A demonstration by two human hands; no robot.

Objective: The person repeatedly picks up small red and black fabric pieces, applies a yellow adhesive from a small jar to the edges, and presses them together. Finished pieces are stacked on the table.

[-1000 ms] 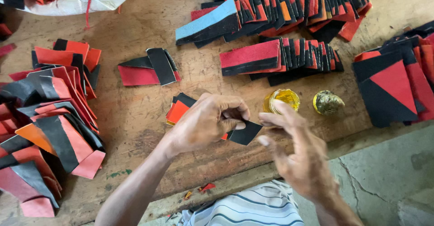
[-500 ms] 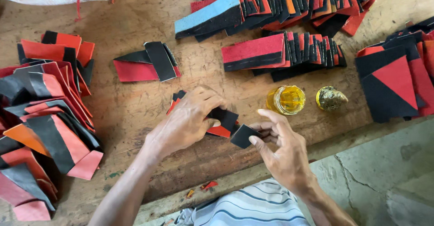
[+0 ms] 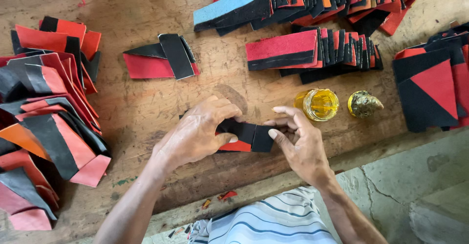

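Your left hand [image 3: 195, 136] and right hand [image 3: 298, 146] pinch the black-and-red piece [image 3: 244, 136] between closed fingers, low over the counter [image 3: 146, 107]. The open yellow jar [image 3: 317, 104] sits near; a stray knuckle could tip it.

both hands [image 3: 244, 139] pinching black piece [image 3: 251, 134], wood bench [image 3: 146, 107]

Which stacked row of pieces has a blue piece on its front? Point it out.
The far row at the top: its front piece is light blue over black. The nearer row behind the yellow jar is fronted by a red-and-black piece.
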